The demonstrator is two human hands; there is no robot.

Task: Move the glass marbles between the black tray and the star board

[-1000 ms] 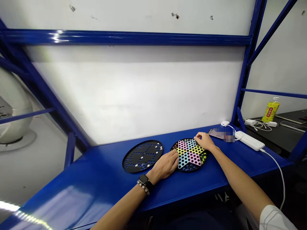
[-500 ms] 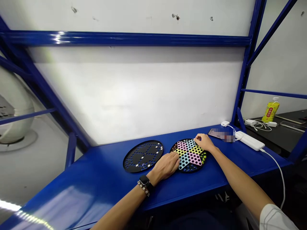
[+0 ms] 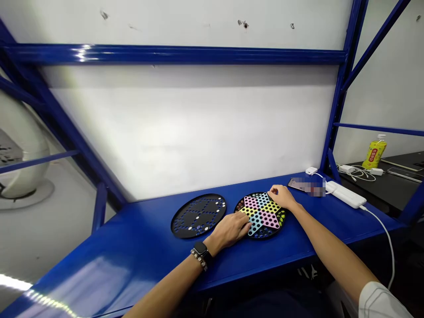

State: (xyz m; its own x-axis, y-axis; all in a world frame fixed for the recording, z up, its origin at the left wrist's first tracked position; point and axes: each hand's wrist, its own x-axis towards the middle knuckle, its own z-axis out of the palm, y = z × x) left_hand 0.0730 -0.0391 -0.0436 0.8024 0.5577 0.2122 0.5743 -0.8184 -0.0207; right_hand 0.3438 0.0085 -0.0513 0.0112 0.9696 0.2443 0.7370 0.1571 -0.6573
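Note:
A round Chinese checkers board lies flat on the blue table, its star in pink, yellow and light blue. Marbles sit in the black spaces between the star's points, with green ones on the right. My left hand, with a dark watch and a beaded bracelet on the wrist, curls its fingers over the board's left edge; the thumb rests at the lower left. At the board's upper right rim, my right hand is closed, its fingertips pinching the edge. Its underside is hidden.
Left of the board lies a black perforated disc with several white pieces. A phone, a white power strip and its cable are at the right. Blue metal posts frame the table; a white wall stands behind. A yellow bottle stands farther right.
My left hand has shifted slightly, its thumb now lower and farther from the fingers. My right hand and the board look the same.

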